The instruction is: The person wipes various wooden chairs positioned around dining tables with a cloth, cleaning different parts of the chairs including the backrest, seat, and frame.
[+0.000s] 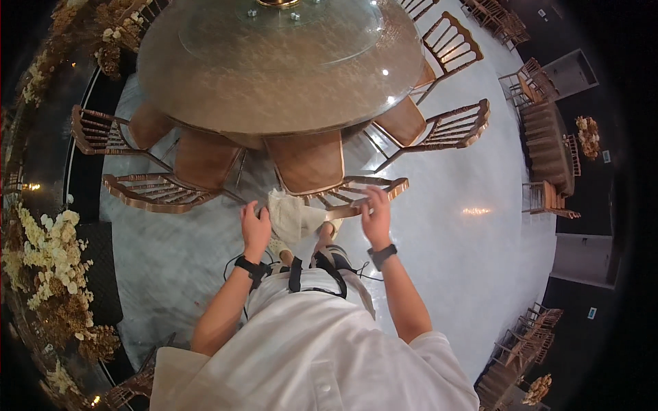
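Note:
A pale cloth (286, 218) hangs over the left part of the back of a wooden chair (307, 162) in front of me. Close by the cloth's left edge is my left hand (255, 231), fingers bent; whether it grips anything is unclear. My right hand (377, 218) overlaps the right part of the chair's top rail (398, 189). Its fingers are curved and blurred, so I cannot tell if they are closed around the rail. The cloth hides part of the chair back.
A large round table (277, 97) with a glass turntable (288, 41) stands ahead. Around it are more wooden chairs, including one close on the left (203, 159) and one on the right (403, 120). Flower arrangements (51, 257) line the left side. My feet are below the cloth.

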`<state>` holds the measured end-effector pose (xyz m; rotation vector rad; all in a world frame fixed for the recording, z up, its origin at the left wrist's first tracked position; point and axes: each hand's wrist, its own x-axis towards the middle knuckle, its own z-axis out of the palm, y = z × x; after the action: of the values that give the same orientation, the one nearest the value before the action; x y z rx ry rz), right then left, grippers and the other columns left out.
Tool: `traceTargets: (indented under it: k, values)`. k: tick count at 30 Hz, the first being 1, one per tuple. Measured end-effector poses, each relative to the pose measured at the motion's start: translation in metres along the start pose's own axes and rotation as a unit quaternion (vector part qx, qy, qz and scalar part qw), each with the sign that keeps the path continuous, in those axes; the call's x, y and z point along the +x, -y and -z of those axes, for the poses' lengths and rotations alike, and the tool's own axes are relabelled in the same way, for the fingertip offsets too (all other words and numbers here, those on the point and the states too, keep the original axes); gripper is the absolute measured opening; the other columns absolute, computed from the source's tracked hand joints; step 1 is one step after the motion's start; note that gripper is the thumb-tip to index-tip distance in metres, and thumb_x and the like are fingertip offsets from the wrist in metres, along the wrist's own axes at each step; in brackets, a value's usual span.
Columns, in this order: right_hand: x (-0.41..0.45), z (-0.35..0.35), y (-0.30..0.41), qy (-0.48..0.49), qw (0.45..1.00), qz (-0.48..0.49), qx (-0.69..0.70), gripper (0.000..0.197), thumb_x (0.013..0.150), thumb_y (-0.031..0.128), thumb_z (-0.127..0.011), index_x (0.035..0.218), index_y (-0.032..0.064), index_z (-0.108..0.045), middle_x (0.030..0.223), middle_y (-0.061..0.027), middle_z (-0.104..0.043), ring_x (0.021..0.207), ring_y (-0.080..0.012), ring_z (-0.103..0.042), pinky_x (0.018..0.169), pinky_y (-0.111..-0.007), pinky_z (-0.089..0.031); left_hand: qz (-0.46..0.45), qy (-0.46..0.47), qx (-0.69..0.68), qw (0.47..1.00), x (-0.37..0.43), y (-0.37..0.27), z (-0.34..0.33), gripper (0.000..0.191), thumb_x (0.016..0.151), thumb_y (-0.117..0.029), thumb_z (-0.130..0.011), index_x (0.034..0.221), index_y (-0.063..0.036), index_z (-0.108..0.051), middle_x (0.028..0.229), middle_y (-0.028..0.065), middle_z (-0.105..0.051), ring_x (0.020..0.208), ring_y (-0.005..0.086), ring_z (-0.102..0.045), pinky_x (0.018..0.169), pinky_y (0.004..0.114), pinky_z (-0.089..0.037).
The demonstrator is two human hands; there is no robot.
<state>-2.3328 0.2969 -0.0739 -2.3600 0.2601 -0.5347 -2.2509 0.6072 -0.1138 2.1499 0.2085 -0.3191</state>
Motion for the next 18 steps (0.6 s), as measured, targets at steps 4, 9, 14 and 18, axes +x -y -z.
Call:
traceTargets:
  k: [4, 9, 14, 18]
  values:
    - [0.009, 0.028, -0.038, -0.022, 0.996, -0.057, -0.067, 0.029, 0.087, 0.000, -0.064, 0.116, 0.0033, -0.064, 0.126, -0.0144, -0.060, 0.117, -0.0373, -0.055, 0.102, -0.045, -0.045, -0.051, -0.005, 0.031, 0.998, -0.040, -0.048, -0.020, 0.062, 0.095, -0.031, -0.066, 0.144, 0.0016, -0.044, 0.160, 0.0346, -0.011, 0.138, 0.0534, -0.034, 0.117, 0.051, -0.031]
    - [0.030, 0.025, -0.055, 0.018, 0.994, -0.026, -0.105, 0.029, 0.086, 0.003, -0.066, 0.114, 0.0052, -0.064, 0.125, -0.0129, -0.061, 0.120, -0.0358, -0.054, 0.107, -0.049, -0.041, -0.110, 0.011, 0.142, 0.984, -0.042, -0.047, -0.038, 0.046, 0.099, -0.028, -0.061, 0.135, -0.0007, -0.054, 0.152, 0.0278, -0.035, 0.133, 0.0466, -0.040, 0.112, 0.051, -0.033]
    - [0.031, 0.032, -0.068, 0.072, 0.990, -0.003, -0.120, 0.020, 0.087, 0.012, -0.066, 0.106, 0.0053, -0.066, 0.116, -0.0108, -0.064, 0.121, -0.0314, -0.056, 0.114, -0.053, -0.032, -0.089, 0.084, 0.125, 0.985, -0.007, -0.036, -0.022, 0.022, 0.099, -0.016, -0.060, 0.106, 0.0038, -0.067, 0.111, 0.0173, -0.065, 0.104, 0.0352, -0.060, 0.095, 0.046, -0.045]
    - [0.031, 0.025, -0.064, 0.067, 0.992, -0.021, -0.102, 0.012, 0.087, 0.015, -0.066, 0.095, 0.0067, -0.068, 0.106, -0.0082, -0.066, 0.115, -0.0287, -0.059, 0.113, -0.052, -0.032, -0.074, 0.134, 0.071, 0.986, 0.017, -0.003, -0.002, 0.021, 0.099, -0.014, -0.059, 0.106, 0.0049, -0.067, 0.105, 0.0194, -0.067, 0.097, 0.0334, -0.065, 0.087, 0.037, -0.051]
